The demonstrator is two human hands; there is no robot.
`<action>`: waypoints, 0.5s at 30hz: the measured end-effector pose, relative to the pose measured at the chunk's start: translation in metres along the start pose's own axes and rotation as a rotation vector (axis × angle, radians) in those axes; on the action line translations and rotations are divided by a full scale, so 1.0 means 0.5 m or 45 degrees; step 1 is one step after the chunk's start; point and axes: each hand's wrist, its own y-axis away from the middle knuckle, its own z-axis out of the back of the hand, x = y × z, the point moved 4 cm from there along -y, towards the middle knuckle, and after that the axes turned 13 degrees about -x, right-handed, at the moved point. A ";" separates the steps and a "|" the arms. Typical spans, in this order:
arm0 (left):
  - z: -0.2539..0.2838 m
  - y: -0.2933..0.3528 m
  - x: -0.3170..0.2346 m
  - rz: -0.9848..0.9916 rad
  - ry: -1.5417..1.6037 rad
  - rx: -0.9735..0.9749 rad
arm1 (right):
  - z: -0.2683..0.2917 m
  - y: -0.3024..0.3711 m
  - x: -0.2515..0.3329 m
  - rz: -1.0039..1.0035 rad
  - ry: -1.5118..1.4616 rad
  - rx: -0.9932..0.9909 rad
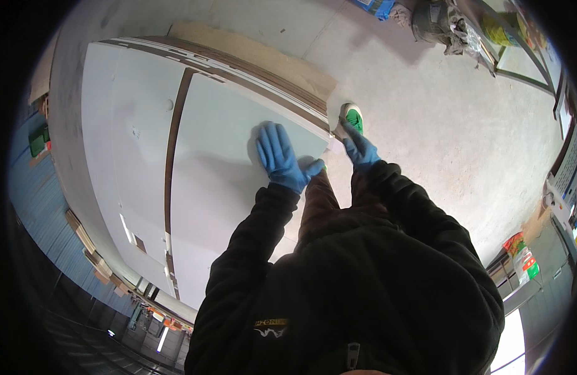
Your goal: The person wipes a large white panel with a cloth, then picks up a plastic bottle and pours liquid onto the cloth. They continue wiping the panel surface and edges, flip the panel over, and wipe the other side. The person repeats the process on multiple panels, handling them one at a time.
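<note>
My left hand [279, 159], in a blue glove, is spread flat over a pale panel [226, 131] on top of a stack, its fingers pointing away from me and its thumb out to the right. Whether the palm presses on the panel I cannot tell. My right hand [361, 152], gloved in the same blue, is just past the panel's right corner, with its fingers stretched forward and to the left beside the stack's edge. Nothing shows in its fingers. A second pale panel [126, 131] lies left of the first, with a dark brown strip [175, 134] between them.
Layered brown and white edges [263, 94] run along the stack's far side, above a tan board [251, 53] on the floor. My green shoe [351, 117] stands by the corner. A dark bin [433, 24] and a metal frame [523, 78] are at far right.
</note>
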 end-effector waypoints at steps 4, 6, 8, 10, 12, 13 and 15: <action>-0.033 0.016 -0.027 -0.028 -0.234 0.141 | -0.028 0.045 0.012 -0.042 -0.059 0.050; -0.040 0.017 -0.035 -0.064 -0.278 0.108 | -0.029 0.040 0.039 0.060 -0.042 0.006; -0.044 0.020 -0.039 -0.089 -0.309 0.084 | -0.022 0.031 0.070 0.203 0.016 -0.026; -0.049 0.023 -0.041 -0.116 -0.326 0.056 | -0.017 0.022 0.094 0.238 0.030 0.010; -0.056 0.028 -0.039 -0.111 -0.360 0.063 | -0.018 0.017 0.115 0.272 0.019 0.046; -0.060 0.031 -0.036 -0.082 -0.378 0.089 | -0.020 0.015 0.125 0.306 0.024 0.046; -0.066 0.035 -0.033 -0.087 -0.418 0.094 | -0.030 0.012 0.144 0.375 0.029 0.047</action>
